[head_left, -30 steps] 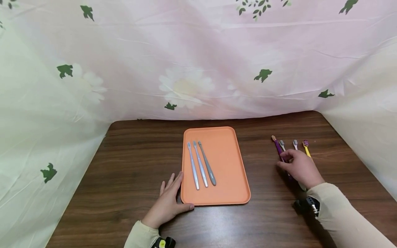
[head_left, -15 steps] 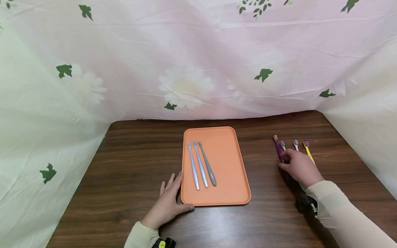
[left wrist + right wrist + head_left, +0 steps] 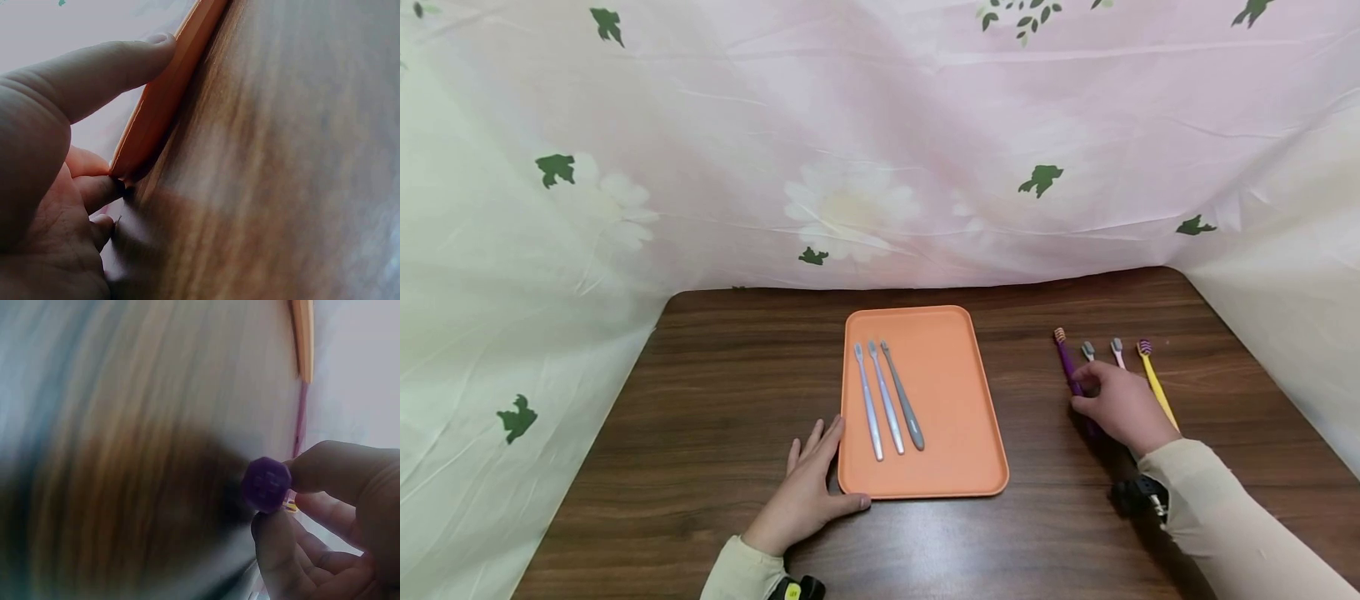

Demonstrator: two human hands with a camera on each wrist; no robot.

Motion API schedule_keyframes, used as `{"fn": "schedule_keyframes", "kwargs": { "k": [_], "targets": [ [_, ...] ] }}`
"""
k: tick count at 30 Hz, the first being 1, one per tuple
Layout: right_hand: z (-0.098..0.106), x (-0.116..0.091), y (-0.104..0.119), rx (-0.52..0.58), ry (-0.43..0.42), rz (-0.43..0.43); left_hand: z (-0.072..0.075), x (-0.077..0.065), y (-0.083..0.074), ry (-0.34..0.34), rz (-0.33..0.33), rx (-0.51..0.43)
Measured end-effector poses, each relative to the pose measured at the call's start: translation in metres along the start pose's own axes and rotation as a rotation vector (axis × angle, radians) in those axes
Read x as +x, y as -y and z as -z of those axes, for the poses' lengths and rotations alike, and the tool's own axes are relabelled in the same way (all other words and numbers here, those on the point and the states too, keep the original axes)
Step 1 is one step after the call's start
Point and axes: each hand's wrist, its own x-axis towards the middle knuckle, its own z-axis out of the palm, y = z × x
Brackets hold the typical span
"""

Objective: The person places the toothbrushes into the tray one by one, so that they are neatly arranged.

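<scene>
In the head view my right hand pinches a purple toothbrush between thumb and fingers at the table's right side. The end of its purple handle faces the right wrist camera. Around that hand lie a grey-headed toothbrush, a pinkish one and a yellow one, partly covered by the hand. My left hand rests at the near left corner of an orange tray, fingers extended along its side and thumb on the front rim. The left wrist view shows the thumb against the rim.
On the tray's left half lie two pale bluish toothbrushes and a grey toothbrush. The dark wooden table ends at the back against a floral cloth, which also hangs at both sides.
The purple toothbrush's head has swung slightly left, away from the others, with the right hand on it. More of the yellow handle shows. The left hand and tray stay put.
</scene>
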Motion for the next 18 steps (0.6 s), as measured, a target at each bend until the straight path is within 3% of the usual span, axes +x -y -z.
{"fn": "schedule_keyframes", "kwargs": {
  "k": [18],
  "targets": [
    [-0.02, 0.005, 0.038, 0.066, -0.024, 0.046, 0.001, -0.001, -0.002, -0.001, 0.009, 0.004]
  ]
}}
